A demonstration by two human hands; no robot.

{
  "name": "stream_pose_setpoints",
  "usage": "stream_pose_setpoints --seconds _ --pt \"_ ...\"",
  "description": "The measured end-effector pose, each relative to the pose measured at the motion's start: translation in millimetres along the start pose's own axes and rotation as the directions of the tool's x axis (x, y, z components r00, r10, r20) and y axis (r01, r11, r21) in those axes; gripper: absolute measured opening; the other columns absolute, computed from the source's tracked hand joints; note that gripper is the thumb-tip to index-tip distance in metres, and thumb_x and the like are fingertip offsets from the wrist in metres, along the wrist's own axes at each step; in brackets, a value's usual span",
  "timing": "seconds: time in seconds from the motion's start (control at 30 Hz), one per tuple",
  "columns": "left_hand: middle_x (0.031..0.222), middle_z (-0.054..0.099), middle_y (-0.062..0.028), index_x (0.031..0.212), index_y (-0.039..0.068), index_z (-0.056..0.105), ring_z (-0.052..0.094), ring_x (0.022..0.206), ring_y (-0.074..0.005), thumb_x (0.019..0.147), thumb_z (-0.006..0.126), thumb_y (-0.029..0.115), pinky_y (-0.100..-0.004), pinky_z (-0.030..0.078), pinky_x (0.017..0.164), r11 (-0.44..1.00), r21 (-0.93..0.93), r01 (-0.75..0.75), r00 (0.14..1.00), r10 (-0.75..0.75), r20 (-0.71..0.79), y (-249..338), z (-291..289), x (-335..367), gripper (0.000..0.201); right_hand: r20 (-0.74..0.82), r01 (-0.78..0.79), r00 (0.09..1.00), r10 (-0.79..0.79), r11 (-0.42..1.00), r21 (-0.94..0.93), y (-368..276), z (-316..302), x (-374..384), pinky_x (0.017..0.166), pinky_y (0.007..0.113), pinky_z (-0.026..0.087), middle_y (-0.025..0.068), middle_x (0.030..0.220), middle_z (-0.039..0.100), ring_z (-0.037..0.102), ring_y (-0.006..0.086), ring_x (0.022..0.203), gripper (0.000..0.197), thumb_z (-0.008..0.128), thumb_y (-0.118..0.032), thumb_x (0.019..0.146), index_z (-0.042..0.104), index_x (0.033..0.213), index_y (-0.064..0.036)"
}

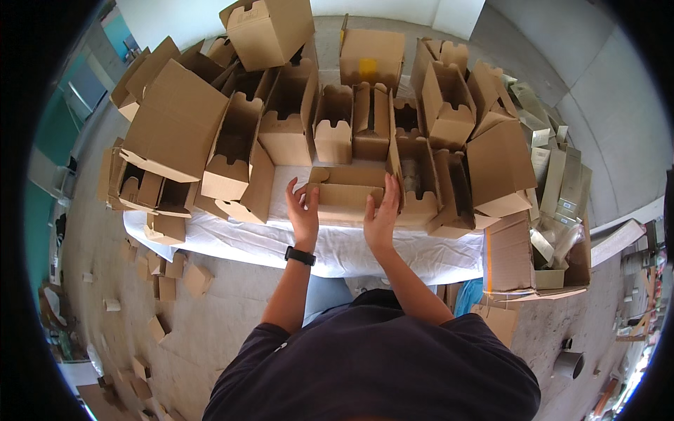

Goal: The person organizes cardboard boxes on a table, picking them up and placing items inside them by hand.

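A small brown cardboard box (344, 200) lies lengthwise before me near the front edge of the table, between my two hands. My left hand (303, 216), with a black band on its wrist, curls its fingers round the box's left end, thumb along the front. At the right end, my right hand (381, 214) holds the box with its thumb at the front and its fingers behind the corner. Just right of that hand stands an open cardboard box (420, 210) with a greyish round item inside. The undersides of both hands' grips are hidden.
Open cardboard boxes (286, 137) crowd the white-covered table (337, 256) in rows and stacks. At the right, a large carton (509, 256) stands beside piled pale slim boxes (554, 179). Small carton pieces (200, 279) lie on the floor at left; a grey cylinder (569, 365) lies at right.
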State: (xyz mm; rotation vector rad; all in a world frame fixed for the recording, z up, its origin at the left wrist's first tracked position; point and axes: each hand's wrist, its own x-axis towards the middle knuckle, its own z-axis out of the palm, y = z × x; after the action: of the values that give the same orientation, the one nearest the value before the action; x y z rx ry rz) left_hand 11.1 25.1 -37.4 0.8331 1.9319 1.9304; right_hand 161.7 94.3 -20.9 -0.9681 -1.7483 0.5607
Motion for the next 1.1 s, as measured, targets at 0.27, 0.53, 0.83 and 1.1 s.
stream_pose_setpoints --seconds 0.27,0.53,0.83,1.1 --pt "0.127 0.048 -0.0117 0.136 0.009 0.044 0.052 0.111 -0.0206 0.093 0.066 0.017 -0.0346 0.046 0.088 0.999 -0.045 0.005 1.000 -0.005 0.009 -30.6 -1.5 4.3 0.049 0.589 0.423 0.775 -0.229 0.881 -0.214 -12.9 -14.5 31.4 0.115 0.051 0.024 0.0259 0.149 0.031 0.028 0.0406 0.141 0.086 0.079 -0.021 0.074 0.034 0.147 -0.0100" --pt "0.130 0.053 -0.0131 0.138 0.004 0.042 0.051 0.120 -0.0231 0.105 0.040 0.041 -0.0344 0.039 0.103 0.968 -0.204 0.146 0.988 -0.132 0.078 -71.9 -36.1 -13.7 0.050 0.862 0.564 0.505 -0.044 0.773 -0.290 -13.5 -20.2 79.2 0.109 0.053 0.030 0.0253 0.134 0.047 0.044 0.0413 0.128 0.112 0.088 -0.041 0.056 0.032 0.149 -0.0137" --pt "0.108 0.065 -0.0133 0.116 0.006 0.058 0.063 0.097 -0.0322 0.099 0.048 0.023 -0.0400 0.050 0.081 0.829 0.513 -0.222 0.975 0.179 0.132 -95.9 -38.1 14.4 0.026 0.917 0.481 0.397 -0.024 0.857 -0.186 -8.2 -6.4 110.8 0.100 0.049 0.039 0.0228 0.130 0.050 0.049 0.0397 0.121 0.116 0.085 -0.045 0.060 0.022 0.154 -0.0174" --pt "0.095 0.063 -0.0122 0.104 0.009 0.060 0.061 0.087 -0.0349 0.095 0.051 0.014 -0.0446 0.050 0.074 0.637 0.690 -0.345 0.916 0.389 0.099 -92.9 -21.8 8.7 0.014 0.830 0.407 0.553 0.068 0.847 -0.341 -30.6 -12.7 92.5 0.083 0.049 0.049 0.0260 0.112 0.058 0.059 0.0403 0.104 0.108 0.077 -0.051 0.067 0.023 0.153 -0.0121"
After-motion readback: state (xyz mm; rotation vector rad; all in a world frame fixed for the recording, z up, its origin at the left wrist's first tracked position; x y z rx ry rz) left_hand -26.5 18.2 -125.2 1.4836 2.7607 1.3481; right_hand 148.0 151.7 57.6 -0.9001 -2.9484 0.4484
